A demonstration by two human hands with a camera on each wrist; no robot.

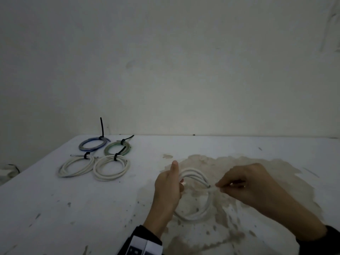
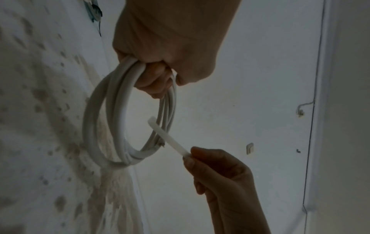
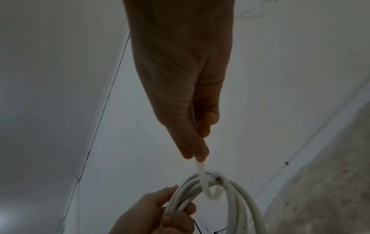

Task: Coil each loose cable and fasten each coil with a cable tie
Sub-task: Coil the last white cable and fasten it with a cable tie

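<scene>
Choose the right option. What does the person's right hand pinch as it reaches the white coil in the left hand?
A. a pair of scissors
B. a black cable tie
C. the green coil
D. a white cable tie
D: the right hand pinches a white cable tie whose free end hooks round the strands of the white coil that the left hand grips.

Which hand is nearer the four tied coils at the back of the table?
Left. The left hand grips the white coil on the tied coils' side; the right hand, pinching the white tie, sits farther right.
</scene>
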